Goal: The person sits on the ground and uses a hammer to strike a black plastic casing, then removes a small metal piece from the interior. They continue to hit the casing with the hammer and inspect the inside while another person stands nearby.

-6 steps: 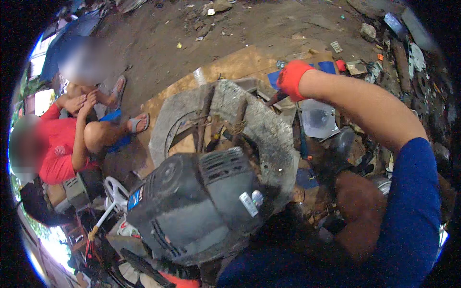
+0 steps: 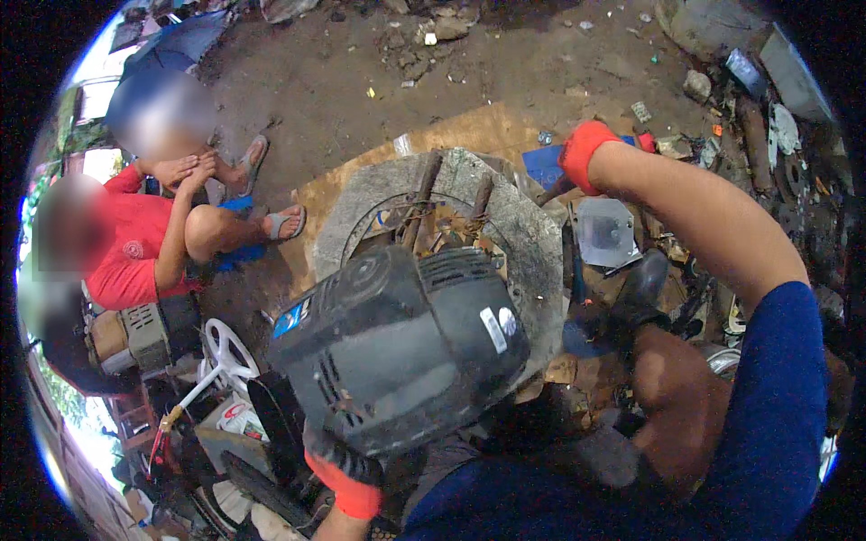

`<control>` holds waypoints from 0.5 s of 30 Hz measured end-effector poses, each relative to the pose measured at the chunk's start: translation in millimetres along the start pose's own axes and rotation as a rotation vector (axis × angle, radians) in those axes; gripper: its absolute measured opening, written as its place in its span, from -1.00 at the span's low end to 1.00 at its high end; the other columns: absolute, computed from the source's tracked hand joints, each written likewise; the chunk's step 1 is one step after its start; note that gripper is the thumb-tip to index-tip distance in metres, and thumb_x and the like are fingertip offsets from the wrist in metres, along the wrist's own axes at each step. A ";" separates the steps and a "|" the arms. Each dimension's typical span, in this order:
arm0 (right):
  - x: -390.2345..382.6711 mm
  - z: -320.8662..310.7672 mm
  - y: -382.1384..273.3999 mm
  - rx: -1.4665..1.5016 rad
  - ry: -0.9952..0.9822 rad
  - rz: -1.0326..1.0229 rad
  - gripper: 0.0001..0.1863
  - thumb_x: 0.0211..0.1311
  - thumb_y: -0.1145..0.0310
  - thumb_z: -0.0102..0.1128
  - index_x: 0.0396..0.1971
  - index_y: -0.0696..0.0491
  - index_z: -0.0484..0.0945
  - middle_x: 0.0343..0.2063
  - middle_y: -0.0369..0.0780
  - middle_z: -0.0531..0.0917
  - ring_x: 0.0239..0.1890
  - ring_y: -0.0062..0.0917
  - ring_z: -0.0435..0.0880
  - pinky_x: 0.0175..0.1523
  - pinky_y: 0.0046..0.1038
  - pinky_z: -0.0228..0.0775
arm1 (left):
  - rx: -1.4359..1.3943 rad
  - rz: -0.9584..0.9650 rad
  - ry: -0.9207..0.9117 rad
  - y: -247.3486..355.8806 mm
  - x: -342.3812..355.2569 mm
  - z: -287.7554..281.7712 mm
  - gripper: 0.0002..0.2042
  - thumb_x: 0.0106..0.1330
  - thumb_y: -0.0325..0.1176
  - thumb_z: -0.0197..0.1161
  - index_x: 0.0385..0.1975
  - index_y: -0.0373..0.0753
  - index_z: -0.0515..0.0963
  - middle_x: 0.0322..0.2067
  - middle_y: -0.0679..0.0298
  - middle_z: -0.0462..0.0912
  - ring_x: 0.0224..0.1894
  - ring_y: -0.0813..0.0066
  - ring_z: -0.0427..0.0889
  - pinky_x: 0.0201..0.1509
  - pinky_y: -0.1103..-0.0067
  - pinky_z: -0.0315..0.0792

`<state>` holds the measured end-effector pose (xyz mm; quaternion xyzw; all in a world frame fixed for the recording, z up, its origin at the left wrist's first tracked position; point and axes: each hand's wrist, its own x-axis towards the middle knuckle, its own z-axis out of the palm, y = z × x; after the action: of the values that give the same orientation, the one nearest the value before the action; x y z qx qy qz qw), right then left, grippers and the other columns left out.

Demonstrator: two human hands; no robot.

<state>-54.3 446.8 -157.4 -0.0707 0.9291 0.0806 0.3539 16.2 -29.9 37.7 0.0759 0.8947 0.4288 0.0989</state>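
Black housing (image 2: 397, 338) at centre of frame, tilted, hiding lower part of grey slab (image 2: 523, 216). 2 rusty rods (image 2: 426, 185) above it. Left hand (image 2: 347, 471), gloved, lower centre, against housing's lower edge; finger closure hidden, cannot tell. Right hand (image 2: 585, 155), gloved, upper right, fingers curled; cannot tell if gripping brown bar (image 2: 554, 192) beside it.

Brown earth (image 2: 307, 72) spans the upper frame, carrying a white scrap (image 2: 430, 39) at upper centre and a pale rock (image 2: 697, 86) at upper right. Mid-frame, a tan sheet (image 2: 492, 126) lies under a grey octagonal slab (image 2: 532, 234). Two rusty bars (image 2: 426, 194) cross the slab's upper rim; whether the black casing (image 2: 388, 325) rests on it is unclear.
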 end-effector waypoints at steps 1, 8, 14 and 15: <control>-8.7 -1.1 1.0 -0.025 0.031 0.018 -0.66 -0.24 0.22 0.31 -0.33 -0.05 0.69 -0.33 -0.13 0.69 -0.26 -0.24 0.68 -0.19 -0.27 0.53 | 0.062 0.051 0.041 -5.7 -5.1 0.1 -0.63 0.42 -0.31 -0.09 0.12 -0.39 0.29 0.05 0.12 0.45 0.11 0.27 0.42 0.15 0.35 0.35; -128.3 89.6 15.9 0.858 0.014 0.433 -0.43 0.05 -0.01 0.21 0.00 0.04 0.51 -0.25 -0.12 0.65 -0.21 -0.34 0.62 -0.08 -0.31 0.44 | -0.214 -0.182 0.235 -20.3 10.9 24.3 -0.64 0.44 -0.34 -0.08 0.15 -0.38 0.33 0.09 0.09 0.44 0.11 0.31 0.43 0.20 0.45 0.29; -311.5 10.9 -107.8 2.157 0.289 0.456 -0.78 0.17 0.24 0.23 -0.25 0.03 0.58 -0.49 -0.36 0.57 -0.48 -0.62 0.54 -0.37 -0.51 0.41 | -0.011 0.232 0.179 -58.0 -14.0 22.6 -0.60 0.42 -0.30 -0.03 0.14 -0.45 0.31 0.09 -0.04 0.45 0.16 0.17 0.42 0.23 0.42 0.25; -329.3 26.4 -124.9 2.209 0.407 0.382 -0.75 0.16 0.24 0.23 -0.22 0.04 0.56 -0.47 -0.35 0.58 -0.47 -0.61 0.55 -0.35 -0.51 0.41 | -0.024 0.235 0.132 -57.5 -16.9 21.7 -0.59 0.42 -0.29 -0.02 0.14 -0.45 0.32 0.07 -0.04 0.47 0.14 0.16 0.44 0.22 0.43 0.26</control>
<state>229.8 354.6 31.0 0.4105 0.5277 -0.7422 0.0472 34.9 -53.0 -18.7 0.1506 0.8790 0.4522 -0.0102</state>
